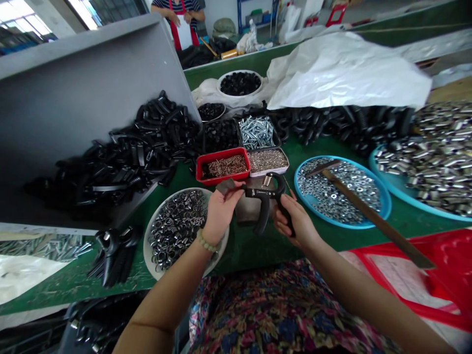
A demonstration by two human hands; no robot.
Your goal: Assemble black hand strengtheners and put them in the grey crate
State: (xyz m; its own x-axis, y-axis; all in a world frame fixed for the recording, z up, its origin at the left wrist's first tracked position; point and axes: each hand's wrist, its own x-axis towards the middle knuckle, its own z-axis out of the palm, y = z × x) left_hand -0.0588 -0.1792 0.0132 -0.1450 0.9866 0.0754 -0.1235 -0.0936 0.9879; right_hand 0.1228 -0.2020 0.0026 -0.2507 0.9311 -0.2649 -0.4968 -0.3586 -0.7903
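A black hand grip strengthener [262, 211] is held over the bench between my two hands. It has two handles, a bar with white lettering and a silver coil spring near its top. My left hand [223, 206] pinches the bar's left end, and a small dark grey piece shows by its fingers. Around the right handle, my right hand [297, 219] is wrapped. A thin metal rod shows just above its fingers. Behind the hands are a red tray [199, 169] of thin copper-coloured pins and a white tray [269, 172] of tiny metal parts.
A white bowl [149, 246] of metal rings stands left. On the right, a hammer [368, 211] lies across a blue basin [385, 209] of nuts, beside another basin [401, 199] of metal cylinders. A grey bin [110, 64] spills black handles. Across the bench stands a person [180, 19].
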